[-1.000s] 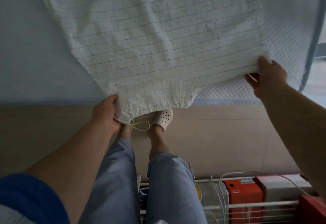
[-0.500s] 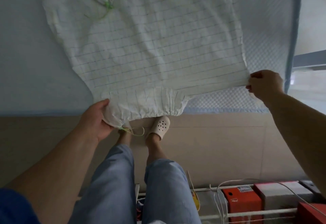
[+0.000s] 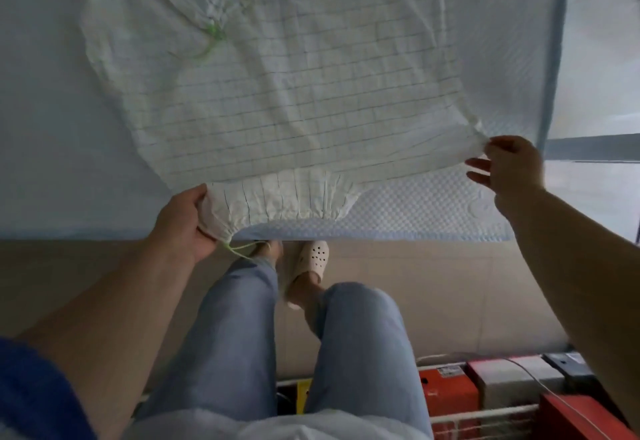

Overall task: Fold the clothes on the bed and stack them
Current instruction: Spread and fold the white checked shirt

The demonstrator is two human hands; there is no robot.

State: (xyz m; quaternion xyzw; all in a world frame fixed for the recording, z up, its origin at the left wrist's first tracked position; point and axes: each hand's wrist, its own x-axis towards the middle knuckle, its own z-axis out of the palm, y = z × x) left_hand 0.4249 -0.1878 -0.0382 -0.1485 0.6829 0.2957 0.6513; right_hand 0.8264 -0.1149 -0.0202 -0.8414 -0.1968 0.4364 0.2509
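Note:
A white garment with a thin grid pattern [image 3: 294, 93] lies spread on the pale blue bed [image 3: 415, 207]. It has a gathered cuff near the bed's front edge and green drawstrings higher up. My left hand [image 3: 183, 221] is shut on the gathered cuff at the bed's edge. My right hand [image 3: 509, 169] pinches the garment's right corner between thumb and fingers, with the other fingers spread. The corner is lifted slightly off the bed.
The bed's front edge runs across the middle of the view, with tan floor below. My legs in blue jeans [image 3: 346, 353] and a white clog [image 3: 313, 259] stand close to the bed. A white wire rack with red boxes [image 3: 450, 394] sits at lower right.
The garment has been drawn back onto the bed, so the cuff now lies on the mattress rather than hanging over its edge. My right hand's fingers have spread.

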